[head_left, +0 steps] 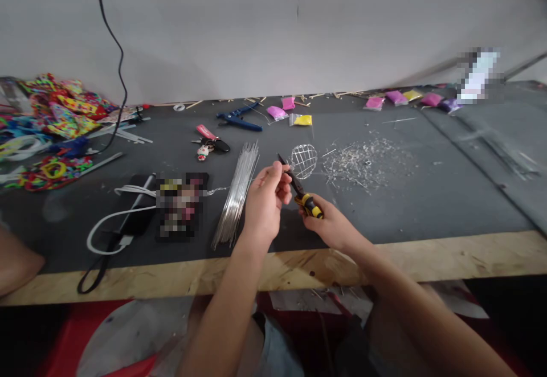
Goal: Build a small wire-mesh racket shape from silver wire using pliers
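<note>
Wire grid (303, 160) of rounded outline is seen just beyond the fingertips, above the dark worktop (405, 212), its crossing strands already joined into a small net. Much of the shaping therefore seems to be done, though whether any ends are left loose cannot be made out at this size. A fair amount of cutting is also suggested by the clippings (363, 163) scattered to the right of the grid, while the wires in the bundle (239, 186) beside the left forearm are left straight and unworked.

The left hand (262, 203) is raised with its palm turned inward and its thumb and forefinger drawn together; the near edge of the grid appears to be pinched there. By the right hand (329, 220), pliers (306, 199) with yellow and black handles are gripped in curled fingers, and their nose is pointed forward and to the left, close beside the left fingertips. Whether wire is caught in that nose cannot be told. Both forearms are extended from the near edge, converging at the grid.

Behind the hands, a blue hand tool (239, 119) is laid beside pink and yellow packets (303, 120), and keys with a black fob (221, 146) are placed nearer the bundle.
</note>
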